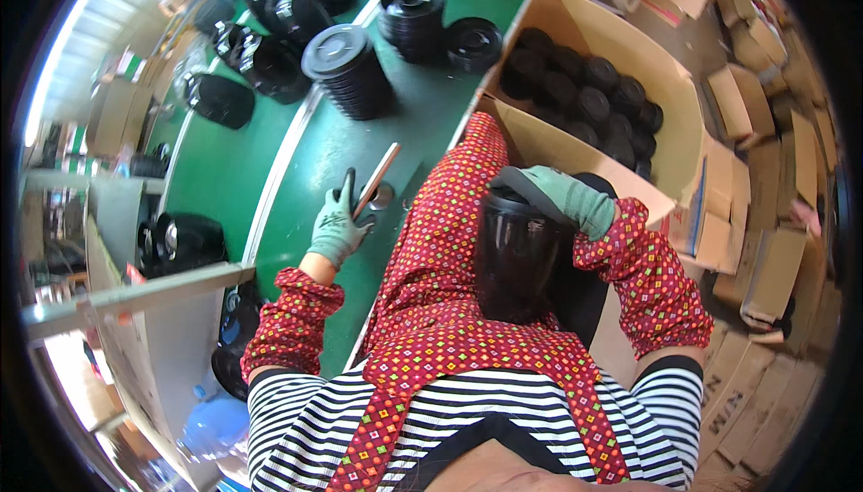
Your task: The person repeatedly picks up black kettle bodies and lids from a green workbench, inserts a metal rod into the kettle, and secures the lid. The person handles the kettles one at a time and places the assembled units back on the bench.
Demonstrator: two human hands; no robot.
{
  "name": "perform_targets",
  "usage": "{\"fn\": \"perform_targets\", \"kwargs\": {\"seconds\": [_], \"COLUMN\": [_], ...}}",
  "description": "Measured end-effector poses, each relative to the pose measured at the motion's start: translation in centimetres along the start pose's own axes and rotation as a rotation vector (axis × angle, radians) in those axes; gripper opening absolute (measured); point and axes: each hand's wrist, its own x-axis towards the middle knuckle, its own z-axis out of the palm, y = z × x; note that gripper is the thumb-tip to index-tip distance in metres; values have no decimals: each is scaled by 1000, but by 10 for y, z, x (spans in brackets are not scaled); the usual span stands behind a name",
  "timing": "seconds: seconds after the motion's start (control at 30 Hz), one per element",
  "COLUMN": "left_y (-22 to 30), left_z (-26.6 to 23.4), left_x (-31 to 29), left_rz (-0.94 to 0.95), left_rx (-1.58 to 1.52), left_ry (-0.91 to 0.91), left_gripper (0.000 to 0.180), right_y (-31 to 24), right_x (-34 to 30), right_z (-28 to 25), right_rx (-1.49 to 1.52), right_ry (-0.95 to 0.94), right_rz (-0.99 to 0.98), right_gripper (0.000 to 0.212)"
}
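My left hand (338, 223), in a grey-green glove, grips a flat copper-coloured tool (378, 177) over the green table (342, 150), beside a small round metal piece (382, 195). My right hand (562, 197), also gloved, rests on top of a glossy black bucket-shaped container (517, 258) held in my lap against my red patterned apron. Both forearms wear red patterned sleeves.
Stacks of black round lids (346, 70) and black containers (270, 52) stand on the green table ahead. A large open cardboard box (665, 70) to the right holds several black round parts. Flattened cartons (764, 267) lie on the floor at right. A grey metal frame (135, 294) stands at left.
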Motion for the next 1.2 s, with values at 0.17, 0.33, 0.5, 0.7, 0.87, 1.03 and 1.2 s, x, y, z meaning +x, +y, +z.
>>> {"fn": "perform_targets", "kwargs": {"seconds": [0.17,0.33,0.5,0.7,0.87,1.03,1.2], "left_y": [-15,100,172,232,246,273,320], "left_z": [9,-68,-120,-152,-151,-99,-74], "left_x": [16,14,29,56,71,66,17], "left_rz": [250,19,163,596,854,1351,1105], "left_rx": [-574,-1003,-800,-697,-674,-678,-453], "left_ry": [51,-214,-388,-635,-459,-528,-229], "left_gripper": [72,64,62,66,68,48,30], "right_y": [8,-34,-50,16,68,62,72], "right_x": [-11,-15,-9,24,16,23,38], "right_z": [-7,-17,-58,-91,-23,-1,0], "right_rx": [259,622,-38,-27,197,105,565], "right_ry": [173,315,798,606,562,793,441], "right_rz": [-2,283,24,-218,-223,-375,-485], "right_gripper": [28,35,49,47,33,39,41]}}
